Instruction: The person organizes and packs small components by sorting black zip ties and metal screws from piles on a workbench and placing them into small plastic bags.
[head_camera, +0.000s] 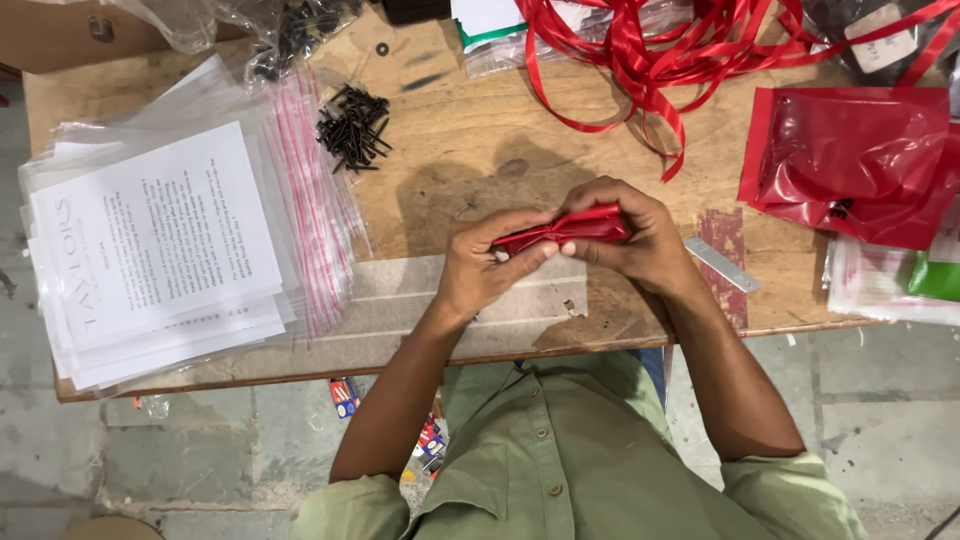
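Both hands are meeting over the middle of the wooden table (470, 150), working a small red plastic pouch (565, 229) between them. The left hand (485, 268) is pinching the pouch's narrowed end with fingers closed on it, while the right hand (640, 235) is wrapping around the fuller end, fingers curled shut over the red film. The pouch is lying roughly level, held just above the tabletop.

At ten o'clock from the hands, a heap of small black screws (353, 128) is sitting loose on the wood. At nine o'clock, a stack of clear zip bags with printed white sheets (160, 240) is lying near the table's left edge. At twelve to one o'clock, a tangle of red ribbon (660, 50) is spreading across the far side. At two to three o'clock, a larger red plastic bag (850, 160) is resting, well apart from the hands. Just beside the right wrist, at four o'clock, a flat metal strip (722, 264) is lying on the wood.
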